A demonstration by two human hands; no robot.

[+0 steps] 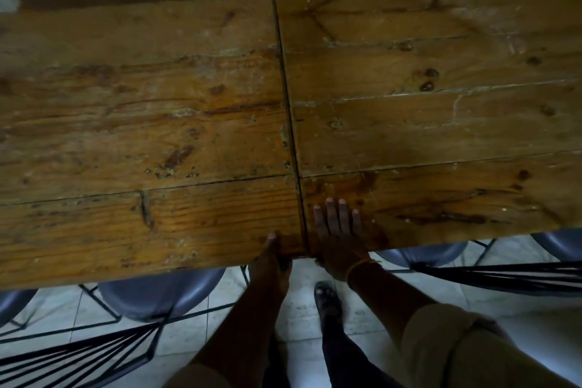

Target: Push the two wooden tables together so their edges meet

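Observation:
Two worn wooden plank tables fill the view, the left table and the right table. Their inner edges lie against each other along a thin dark seam running from the far side to the near edge. My left hand grips the near edge of the left table right by the seam, thumb on top and fingers under. My right hand lies flat, palm down, on the near corner of the right table just beside the seam.
Grey-seated chairs with black wire frames stand under the near edge: one at the left, one at the right. A black string chair back is at the right. My sandalled foot rests on pale floor tiles. A wood-panelled wall runs behind.

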